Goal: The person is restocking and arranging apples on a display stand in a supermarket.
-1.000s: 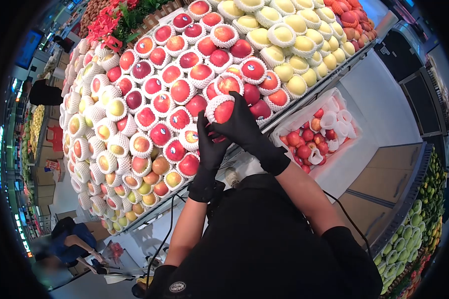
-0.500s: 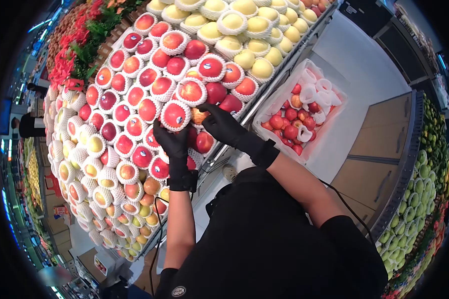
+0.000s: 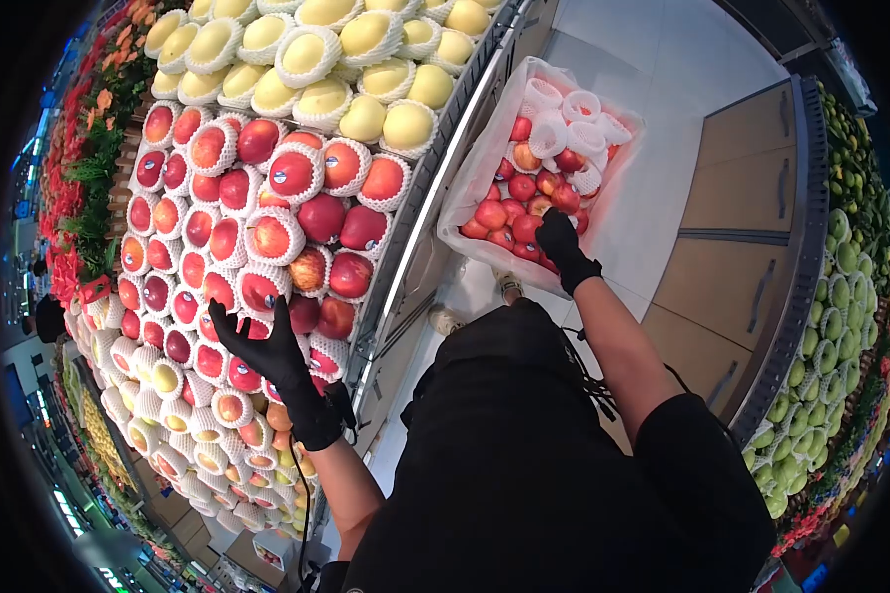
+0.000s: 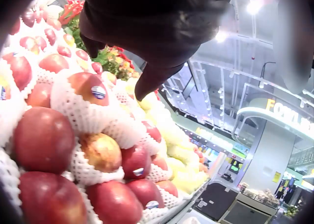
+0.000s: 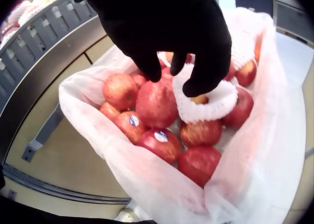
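Observation:
My left hand point(image 3: 262, 346), in a black glove, hovers over the apple display with thumb and fingers spread and nothing between them. Just beyond its fingertips sits a red apple point(image 3: 260, 292) in a white foam net. A yellow-streaked apple point(image 4: 101, 153) lies in its net below that hand in the left wrist view. My right hand point(image 3: 561, 242), also gloved, reaches down into a lined crate point(image 3: 452, 222) of loose red apples. In the right wrist view its fingertips are right at the top of a red apple point(image 5: 157, 104) and its thumb overlaps a white foam net point(image 5: 211, 104).
Yellow fruit point(image 3: 307, 54) in foam nets fills the far end of the display. A metal rail point(image 3: 415, 227) edges the display beside the crate. Several loose foam nets point(image 3: 585, 138) lie in the crate. Cabinets point(image 3: 732, 262) and green fruit point(image 3: 801, 395) stand to the right.
The right hand has moved from the display down into the crate. My left hand has let go of the netted apple, which rests on the display. The head view has turned right.

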